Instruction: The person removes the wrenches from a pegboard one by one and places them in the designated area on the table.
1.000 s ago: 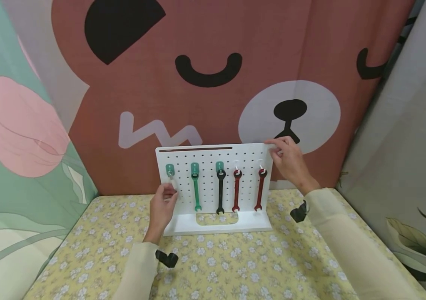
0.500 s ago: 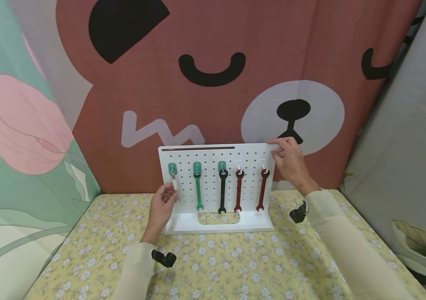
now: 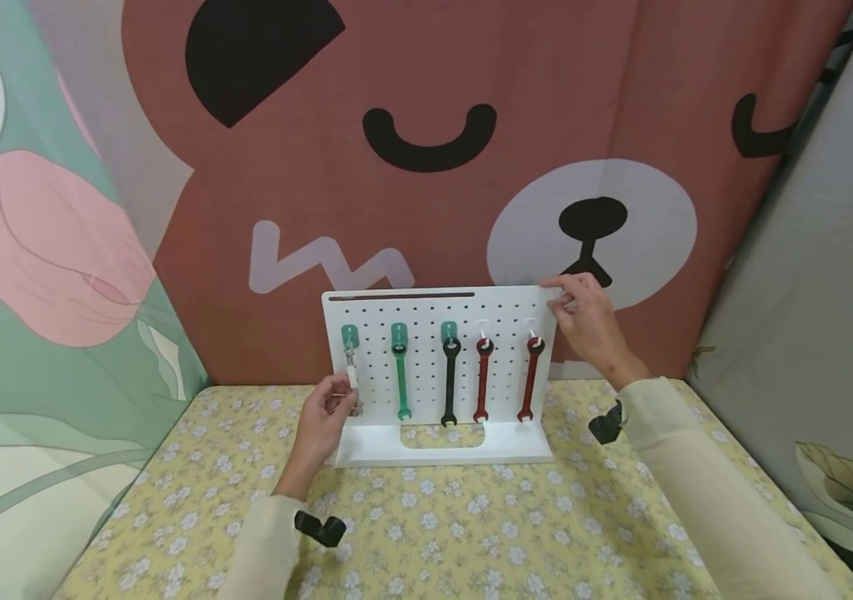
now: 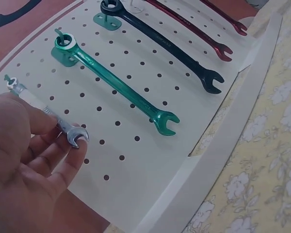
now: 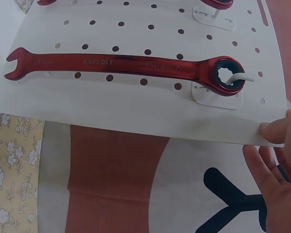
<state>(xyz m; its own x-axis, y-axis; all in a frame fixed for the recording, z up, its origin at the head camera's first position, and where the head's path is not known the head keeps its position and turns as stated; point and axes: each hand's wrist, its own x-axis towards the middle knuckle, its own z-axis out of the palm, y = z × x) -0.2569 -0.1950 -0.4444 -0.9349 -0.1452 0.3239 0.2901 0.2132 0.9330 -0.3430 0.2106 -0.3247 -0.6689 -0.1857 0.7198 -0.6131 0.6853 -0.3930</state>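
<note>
A white pegboard (image 3: pixel 426 387) stands upright on the table. My left hand (image 3: pixel 324 417) is at its left side, pinching a silver combination wrench (image 4: pixel 77 135) with a white band round its shank. That wrench's ring end sits at the leftmost green hook (image 3: pixel 350 335); in the left wrist view the hook tip shows through the ring. My right hand (image 3: pixel 587 321) grips the board's upper right corner, thumb on the front face. Beside the silver wrench hang a green wrench (image 4: pixel 116 85), a black wrench (image 3: pixel 450 383) and two red wrenches, one at the far right (image 5: pixel 131 65).
A yellow flowered cloth (image 3: pixel 441 525) covers the table under the board's white base (image 3: pixel 366 450). Close behind stands a brown curtain (image 3: pixel 283 333) with a printed bear face. Printed fabric also hangs at the left, and a grey curtain (image 3: pixel 794 333) at the right.
My left hand has slipped slightly lower along the silver wrench, and more of its shank shows. My right hand keeps its grip on the corner. The head view has shifted a little.
</note>
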